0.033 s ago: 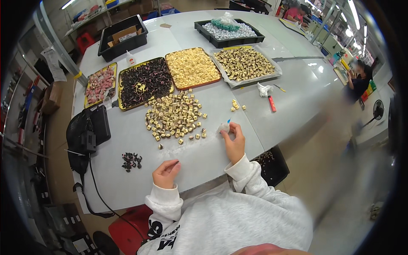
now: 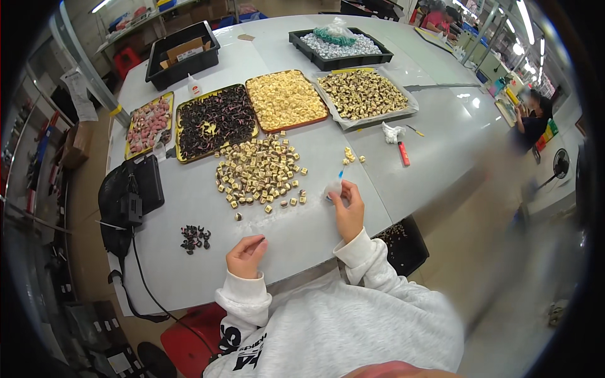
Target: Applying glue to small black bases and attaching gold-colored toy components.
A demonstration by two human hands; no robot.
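Head view: right hand (image 2: 348, 211) pinches small translucent blue-tipped bottle (image 2: 334, 185)

Smooth, matt grey tabletop (image 2: 403, 183); soft white fleece sleeve (image 2: 365, 258); translucent plastic glue bottle (image 2: 334, 187) with blue tip; glossy black plastic crate (image 2: 183, 63); crinkled clear plastic bag (image 2: 335, 30); matt black fabric pouch (image 2: 129, 189).

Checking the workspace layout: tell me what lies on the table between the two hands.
In the head view, only bare grey table lies between the left hand and the right hand; the loose pile of small beige pieces sits beyond that stretch.
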